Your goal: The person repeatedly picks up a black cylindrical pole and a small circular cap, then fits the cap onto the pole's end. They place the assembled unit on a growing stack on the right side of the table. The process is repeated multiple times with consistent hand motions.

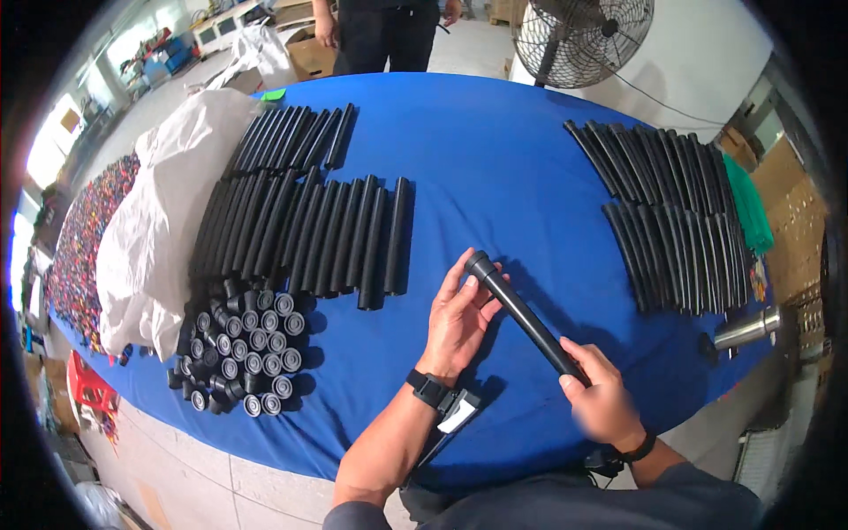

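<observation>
1. Both hands have hold of one black tube point(530, 322), above the middle of the blue-covered tabletop point(477, 168), between the two groups of tubes.
2. The left hand point(455, 325) is partly curled, its thumb and fingers around the tube's upper end, where a wider black cap point(479, 263) sits.
3. The right hand point(602, 397) is closed around the opposite end, its thumb along the tube. The tube slants from the cap at upper left to the right hand at lower right.
4. Left of the hands, black tubes point(340, 234) lie side by side in two rows. Just below them, loose black end caps point(256, 340) are clustered, many with their ringed round faces up.
5. A white plastic sheet point(172, 212) lies beside these, next to a heap of small multicoloured pieces point(87, 256).
6. On the right, more black tubes point(676, 252) lie in two rows, beside a green bag point(747, 203). A shiny metal cylinder point(745, 329) is near their lower end.
7. Beyond the far edge stand another person point(384, 35) and a black fan point(587, 40).
</observation>
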The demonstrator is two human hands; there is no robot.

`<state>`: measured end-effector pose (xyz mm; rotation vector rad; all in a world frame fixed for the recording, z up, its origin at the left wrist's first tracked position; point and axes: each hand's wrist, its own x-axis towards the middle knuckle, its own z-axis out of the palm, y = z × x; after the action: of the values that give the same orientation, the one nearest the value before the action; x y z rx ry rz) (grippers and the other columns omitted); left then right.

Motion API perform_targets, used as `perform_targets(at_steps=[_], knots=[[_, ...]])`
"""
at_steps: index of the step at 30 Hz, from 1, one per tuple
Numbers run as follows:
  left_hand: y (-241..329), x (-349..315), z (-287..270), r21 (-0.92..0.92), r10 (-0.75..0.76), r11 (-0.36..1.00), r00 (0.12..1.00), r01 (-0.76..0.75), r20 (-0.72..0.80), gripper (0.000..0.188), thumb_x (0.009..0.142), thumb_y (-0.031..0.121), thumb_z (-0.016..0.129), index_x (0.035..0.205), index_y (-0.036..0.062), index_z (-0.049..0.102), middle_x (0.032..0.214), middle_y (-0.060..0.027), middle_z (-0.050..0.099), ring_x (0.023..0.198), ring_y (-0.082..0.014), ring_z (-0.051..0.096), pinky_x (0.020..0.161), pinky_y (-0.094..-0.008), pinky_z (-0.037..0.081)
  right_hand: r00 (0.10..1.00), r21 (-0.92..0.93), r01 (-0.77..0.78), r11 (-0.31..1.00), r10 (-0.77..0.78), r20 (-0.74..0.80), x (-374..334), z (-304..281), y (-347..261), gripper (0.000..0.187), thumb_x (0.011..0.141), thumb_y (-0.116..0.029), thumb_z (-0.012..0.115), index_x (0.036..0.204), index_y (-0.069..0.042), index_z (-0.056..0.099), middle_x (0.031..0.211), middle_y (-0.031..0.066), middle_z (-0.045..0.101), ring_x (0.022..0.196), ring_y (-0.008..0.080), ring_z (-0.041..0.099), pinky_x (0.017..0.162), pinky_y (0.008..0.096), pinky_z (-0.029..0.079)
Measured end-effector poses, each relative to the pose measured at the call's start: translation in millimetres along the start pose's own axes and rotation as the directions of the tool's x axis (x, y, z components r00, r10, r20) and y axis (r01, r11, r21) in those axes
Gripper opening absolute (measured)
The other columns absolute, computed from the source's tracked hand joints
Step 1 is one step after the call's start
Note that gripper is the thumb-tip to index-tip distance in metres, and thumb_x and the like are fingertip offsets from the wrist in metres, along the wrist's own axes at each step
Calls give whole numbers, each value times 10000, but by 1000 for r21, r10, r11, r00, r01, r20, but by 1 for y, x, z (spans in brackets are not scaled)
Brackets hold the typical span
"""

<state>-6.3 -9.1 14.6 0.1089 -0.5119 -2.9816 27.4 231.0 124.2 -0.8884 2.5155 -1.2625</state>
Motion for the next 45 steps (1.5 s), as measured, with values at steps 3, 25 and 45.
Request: perform_targets(at_steps=[3,25,45], knots=[[-1,2,-1,3,16,1000,1000,-16,4,502,1040,123,574,1513,68,417,1367,-212,582,1248,-332,611,1005,-415,576,989,-205,120,971,-134,-56,-1,7,5,466,883,19,654,1335,68,556,1088,204,617,882,293,642,761,375,534],[-1,-3,5,234,21,972,996,0,-85,549,952,64,699,1453,45,477,1201,-178,660,1135,-321,677,980,-423,564,990,-226,141,964,-133,49,-7,12,28,665,943,-108,687,1523,7,383,986,230,660,833,400,692,720,430,577],[-6,-2,4,249,4,968,995,21,-99,537,949,59,697,1445,80,495,1206,-165,676,1135,-328,678,933,-412,571,990,-173,-38,984,60,125,-15,8,32,651,993,-224,654,1544,-34,364,873,114,616,625,241,635,544,382,545]])
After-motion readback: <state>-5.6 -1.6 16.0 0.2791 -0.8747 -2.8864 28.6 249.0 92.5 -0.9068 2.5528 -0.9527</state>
